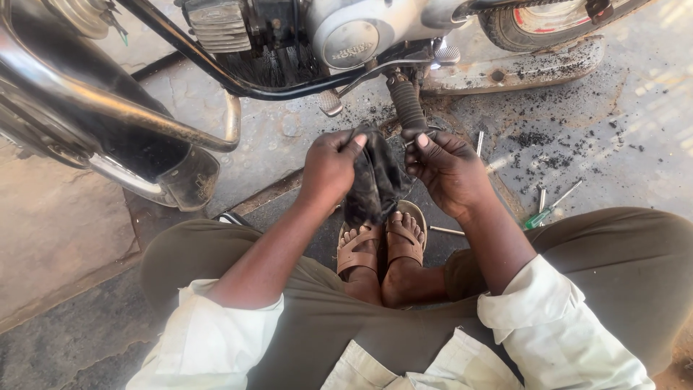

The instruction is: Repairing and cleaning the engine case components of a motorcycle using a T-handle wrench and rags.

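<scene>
I squat beside a motorcycle (339, 43). A dirty black rag (373, 180) hangs between my two hands above my sandalled feet (382, 245). My left hand (328, 166) pinches the rag's upper left edge. My right hand (447, 170) grips its right side and seems to press a small metal part into the cloth; that part is mostly hidden. Both hands sit just below the motorcycle's ribbed rubber footrest (406, 101).
A green-handled screwdriver (548, 211) and several metal tools (480, 142) lie on the dirty concrete to the right. The chrome exhaust pipe (108, 108) runs at left, the rear tyre (548, 22) at top right. Black grime is scattered on the ground.
</scene>
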